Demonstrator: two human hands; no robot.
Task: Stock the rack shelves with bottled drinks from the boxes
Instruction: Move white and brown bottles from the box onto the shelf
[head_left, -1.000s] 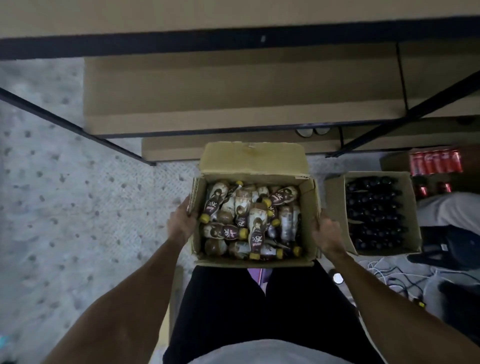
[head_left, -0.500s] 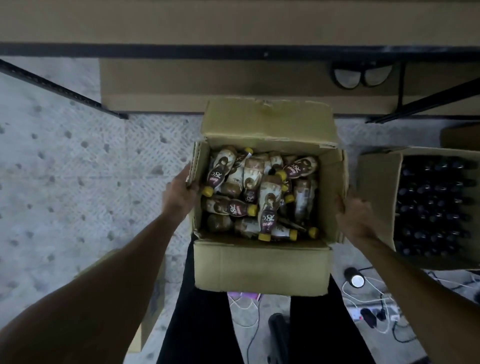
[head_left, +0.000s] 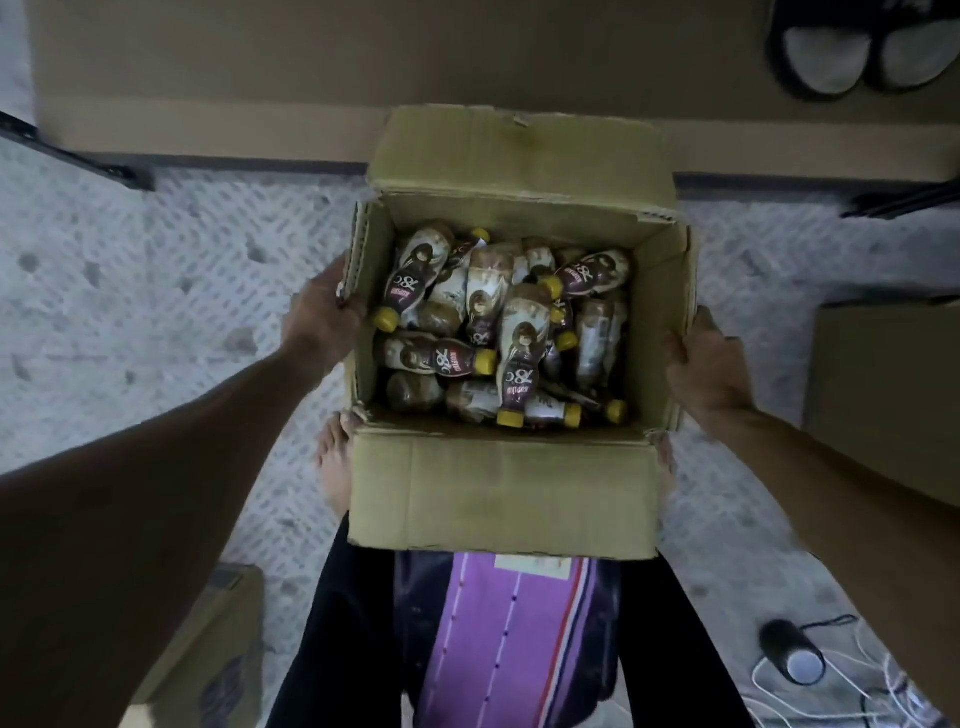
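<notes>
An open cardboard box (head_left: 498, 493) sits low in front of me, over my bare feet. It is full of small coffee drink bottles (head_left: 498, 332) with yellow caps, lying jumbled on their sides. My left hand (head_left: 322, 317) grips the box's left wall near its top edge. My right hand (head_left: 706, 364) holds the right wall, fingers curled against the cardboard. The lowest rack shelf (head_left: 260, 67), a tan board, runs across the top of the view just beyond the box.
A pair of dark slippers (head_left: 857, 52) lies on the shelf at top right. Another cardboard box (head_left: 883, 395) stands at the right, a third (head_left: 208, 654) at bottom left. A black cylinder (head_left: 792, 652) and white cables lie on the floor at bottom right.
The box has come lower and closer, down to my feet, with both hands still on its sides. The view has tilted down, so the box of dark bottles has left the frame.
</notes>
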